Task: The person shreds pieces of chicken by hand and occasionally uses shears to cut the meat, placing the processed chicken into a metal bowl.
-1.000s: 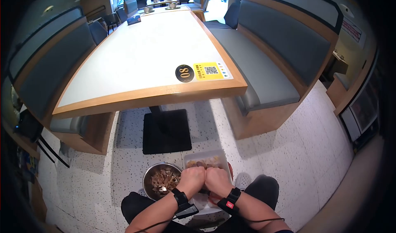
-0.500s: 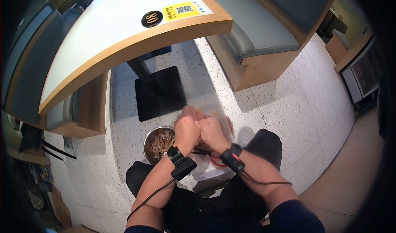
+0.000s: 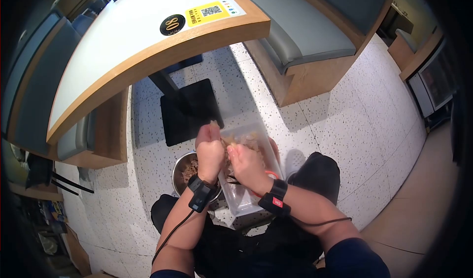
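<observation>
My left hand (image 3: 210,157) is closed above the gap between a steel bowl and a clear plastic tub, with a pale piece of food (image 3: 214,124) poking out past its fingers. Just right of it, over the tub (image 3: 274,155), my right hand (image 3: 246,165) is closed in a pinch. Whatever sits in that pinch is too small to name. Pale, wet-looking pieces (image 3: 253,141) fill the far part of the tub. Brown scraps (image 3: 189,171) lie in the steel bowl (image 3: 176,173). A red loop-shaped handle (image 3: 271,173) shows beside my right wrist, partly hidden.
A white table (image 3: 123,36) with a wooden edge overhangs the floor ahead, on a black base plate (image 3: 189,113). Padded benches stand at its right (image 3: 310,32) and left (image 3: 39,76). My knees flank the containers. Cabled devices are strapped to both wrists.
My hands, together half a second ago, have moved apart, the left one leftward and partly over the bowl. More of the tub and its pale contents now shows.
</observation>
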`<state>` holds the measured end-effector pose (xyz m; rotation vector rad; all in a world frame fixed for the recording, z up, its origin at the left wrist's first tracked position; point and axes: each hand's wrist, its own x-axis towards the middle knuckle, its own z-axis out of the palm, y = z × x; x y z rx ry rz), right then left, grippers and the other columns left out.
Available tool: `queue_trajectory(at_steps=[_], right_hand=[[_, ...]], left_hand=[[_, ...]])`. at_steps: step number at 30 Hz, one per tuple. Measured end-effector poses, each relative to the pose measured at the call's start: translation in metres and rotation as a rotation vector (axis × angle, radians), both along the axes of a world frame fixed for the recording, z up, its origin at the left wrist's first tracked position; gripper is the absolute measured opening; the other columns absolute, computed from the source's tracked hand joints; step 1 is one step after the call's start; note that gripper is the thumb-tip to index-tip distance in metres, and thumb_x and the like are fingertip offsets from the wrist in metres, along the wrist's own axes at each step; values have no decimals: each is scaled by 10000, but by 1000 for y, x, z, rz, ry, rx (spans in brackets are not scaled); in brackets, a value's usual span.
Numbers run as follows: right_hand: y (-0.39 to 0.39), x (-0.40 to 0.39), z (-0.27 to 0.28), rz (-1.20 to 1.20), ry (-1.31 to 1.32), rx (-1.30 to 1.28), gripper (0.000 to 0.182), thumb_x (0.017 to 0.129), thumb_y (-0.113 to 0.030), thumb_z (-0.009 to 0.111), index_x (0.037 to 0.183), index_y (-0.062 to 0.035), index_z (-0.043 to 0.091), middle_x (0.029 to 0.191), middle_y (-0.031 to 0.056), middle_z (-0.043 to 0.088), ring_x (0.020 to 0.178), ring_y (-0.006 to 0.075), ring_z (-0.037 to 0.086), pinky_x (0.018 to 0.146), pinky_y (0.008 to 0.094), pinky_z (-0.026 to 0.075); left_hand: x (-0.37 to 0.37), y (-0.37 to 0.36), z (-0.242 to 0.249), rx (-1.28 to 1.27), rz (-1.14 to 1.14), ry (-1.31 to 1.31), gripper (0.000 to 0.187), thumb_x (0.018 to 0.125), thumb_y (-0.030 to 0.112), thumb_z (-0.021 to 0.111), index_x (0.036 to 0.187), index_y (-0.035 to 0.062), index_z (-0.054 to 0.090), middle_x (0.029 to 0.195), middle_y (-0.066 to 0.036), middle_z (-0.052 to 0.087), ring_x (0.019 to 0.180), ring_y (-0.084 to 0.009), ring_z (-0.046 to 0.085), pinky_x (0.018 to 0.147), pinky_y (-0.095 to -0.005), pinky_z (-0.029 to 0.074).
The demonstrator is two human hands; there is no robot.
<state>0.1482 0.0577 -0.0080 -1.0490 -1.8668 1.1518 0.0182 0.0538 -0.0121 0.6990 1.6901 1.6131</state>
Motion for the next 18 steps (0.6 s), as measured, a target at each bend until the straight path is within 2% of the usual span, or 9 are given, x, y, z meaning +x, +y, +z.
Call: queue_trajectory(at_steps=[2, 3, 5, 9, 10, 13, 15, 16, 18], right_hand=[[-2, 3, 2, 14, -25, 17, 333, 1044, -257, 517, 869, 15, 592, 728, 268, 634, 711, 485, 632, 631, 563, 476], [-4, 5, 1, 27, -69, 50, 330, 1045, -259, 518, 870, 13, 588, 714, 268, 630, 691, 482, 631, 621, 563, 478], [-7, 9, 1, 40, -111, 82, 328, 1045, -260, 520, 872, 11, 583, 701, 267, 626, 671, 479, 629, 611, 563, 479], [-16, 14, 1, 118, -184, 63, 325, 1042, -262, 532, 863, 5, 576, 679, 249, 617, 654, 466, 623, 604, 550, 474], [-17, 15, 2, 139, -214, 36, 323, 1040, -265, 543, 859, 1, 572, 690, 240, 614, 670, 460, 616, 609, 541, 459], [-18, 20, 5, 191, -227, 44, 332, 1039, -272, 542, 853, 2, 569, 675, 239, 613, 661, 460, 619, 603, 541, 463], [-20, 22, 8, 217, -256, 46, 337, 1039, -274, 541, 852, 4, 577, 665, 239, 609, 651, 462, 617, 599, 541, 465], [-22, 24, 9, 243, -286, 51, 341, 1038, -276, 540, 850, 6, 584, 655, 239, 605, 641, 464, 616, 596, 541, 468], [-26, 30, 10, 263, -328, 56, 347, 1039, -279, 537, 852, 7, 595, 646, 238, 602, 630, 465, 614, 594, 542, 469]], left_hand=[[-3, -2, 2, -84, 8, 313, 290, 1055, 219, 530, 997, -55, 603, 838, -192, 648, 757, -324, 611, 714, -415, 476], [-5, -2, 4, -84, 10, 313, 290, 1055, 219, 530, 997, -55, 603, 838, -192, 648, 757, -324, 611, 714, -415, 476], [-10, -4, 8, -23, 58, 519, 268, 1054, 196, 515, 979, -54, 580, 865, -256, 630, 802, -440, 598, 740, -450, 472], [-24, -7, 10, -41, 99, 604, 234, 1050, 167, 509, 976, -51, 547, 860, -256, 616, 822, -470, 588, 748, -474, 461], [-26, -8, 7, -43, 99, 604, 234, 1050, 167, 509, 976, -51, 547, 860, -256, 616, 822, -470, 588, 748, -474, 461], [-27, -10, 5, -12, 135, 743, 248, 1062, 186, 503, 974, -43, 543, 826, -218, 606, 743, -388, 618, 685, -444, 496], [-26, -12, 10, -116, 86, 327, 268, 1077, 220, 490, 979, -24, 544, 807, -143, 599, 660, -257, 625, 576, -366, 522], [-28, -10, 6, -117, 85, 327, 268, 1077, 220, 490, 979, -24, 544, 807, -143, 599, 660, -257, 625, 576, -366, 522], [-40, -5, -6, -38, 192, 202, 277, 1083, 248, 485, 993, -7, 544, 800, -82, 576, 584, -159, 597, 503, -296, 528]])
